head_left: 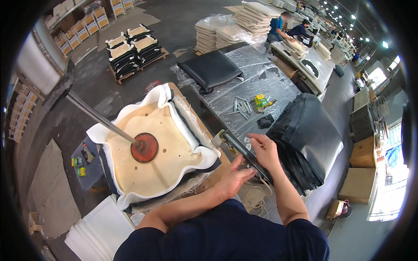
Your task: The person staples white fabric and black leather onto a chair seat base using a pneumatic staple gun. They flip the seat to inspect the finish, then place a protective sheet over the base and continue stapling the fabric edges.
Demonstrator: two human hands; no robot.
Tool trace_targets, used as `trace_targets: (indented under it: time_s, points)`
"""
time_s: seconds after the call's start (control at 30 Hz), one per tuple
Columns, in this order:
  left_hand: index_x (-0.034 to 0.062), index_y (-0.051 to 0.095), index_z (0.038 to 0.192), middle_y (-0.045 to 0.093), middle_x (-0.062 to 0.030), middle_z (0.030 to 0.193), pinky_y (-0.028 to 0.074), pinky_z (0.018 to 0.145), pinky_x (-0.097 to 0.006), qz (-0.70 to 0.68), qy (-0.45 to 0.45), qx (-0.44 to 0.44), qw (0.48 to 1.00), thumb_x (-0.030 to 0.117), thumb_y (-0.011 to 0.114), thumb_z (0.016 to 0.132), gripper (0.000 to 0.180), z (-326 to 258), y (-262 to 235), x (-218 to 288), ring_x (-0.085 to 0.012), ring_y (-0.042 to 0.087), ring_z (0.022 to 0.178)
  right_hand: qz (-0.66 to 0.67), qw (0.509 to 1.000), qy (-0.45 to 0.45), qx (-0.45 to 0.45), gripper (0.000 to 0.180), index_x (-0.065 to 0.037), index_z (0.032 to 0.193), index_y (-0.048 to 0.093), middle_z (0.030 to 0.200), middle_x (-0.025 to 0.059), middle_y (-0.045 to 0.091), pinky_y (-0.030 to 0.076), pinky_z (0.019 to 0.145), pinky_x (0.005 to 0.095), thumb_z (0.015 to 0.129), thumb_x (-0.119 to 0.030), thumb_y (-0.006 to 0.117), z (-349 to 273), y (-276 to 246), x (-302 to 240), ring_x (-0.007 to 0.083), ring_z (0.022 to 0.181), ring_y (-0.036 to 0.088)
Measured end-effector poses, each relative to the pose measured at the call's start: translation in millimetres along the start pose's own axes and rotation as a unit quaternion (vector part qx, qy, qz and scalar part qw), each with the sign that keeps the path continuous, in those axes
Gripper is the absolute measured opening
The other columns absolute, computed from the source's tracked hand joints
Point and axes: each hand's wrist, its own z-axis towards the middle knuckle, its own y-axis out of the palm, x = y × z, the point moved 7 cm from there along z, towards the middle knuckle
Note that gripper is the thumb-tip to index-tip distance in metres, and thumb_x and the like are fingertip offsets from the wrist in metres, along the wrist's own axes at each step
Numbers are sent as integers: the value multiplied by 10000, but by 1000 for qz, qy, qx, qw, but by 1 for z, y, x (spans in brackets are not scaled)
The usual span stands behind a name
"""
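Just in front of my body, a staple gun lies tilted, its long dark magazine pointing toward the table. My left hand grips it from below, fingers around its body. Over the magazine's near side, my right hand is closed with thumb and fingertips together; whatever they pinch is too small to make out. To the left, a seat panel with a wavy white padding edge lies face down under a pole ending in a red disc. Loose staple strips are scattered on the table beyond my hands.
A stack of black covers stands right of my arm. On the plastic-covered table are a black cushion and a yellow-green box. White sheets lie lower left. A hose coils near my body. Two people work farther back.
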Motion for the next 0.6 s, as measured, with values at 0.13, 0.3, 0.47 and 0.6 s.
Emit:
trace_targets:
  time_s: [0.13, 0.3, 0.47, 0.6]
  points:
    - [108, 469, 1642, 571, 0, 1399, 540, 1105, -350, 120, 13, -7, 993, -25, 695, 1048, 649, -14, 9, -2, -130, 669, 1197, 246, 902, 287, -210, 549, -1, 1267, 767, 1113, 106, 819, 611, 902, 358, 1161, -508, 587, -29, 33, 91, 199, 997, 771]
    - [16, 646, 1435, 690, -5, 1173, 587, 925, -278, 273, 75, 2, 959, -65, 746, 986, 467, -26, 29, 17, -82, 694, 1001, 546, 687, 317, -359, 751, 18, 1546, 557, 1271, 199, 771, 608, 1028, 423, 1172, -623, 439, -54, 88, 72, 306, 1132, 777]
    - [16, 717, 1307, 660, 24, 968, 496, 705, -262, 308, 66, 10, 949, 71, 682, 1053, 262, -22, 41, 29, -66, 607, 801, 530, 706, 324, -341, 936, -14, 1375, 609, 1016, 236, 784, 657, 493, 511, 1020, -866, 458, -42, 78, 62, 368, 706, 791]
    - [23, 686, 1373, 667, 18, 1117, 517, 842, -282, 82, 97, -8, 992, 239, 633, 1152, 314, -9, 41, 27, -89, 609, 970, 534, 757, 316, -206, 713, -85, 1252, 666, 963, 129, 770, 622, 600, 381, 1069, -762, 535, -18, 67, 69, 275, 737, 762]
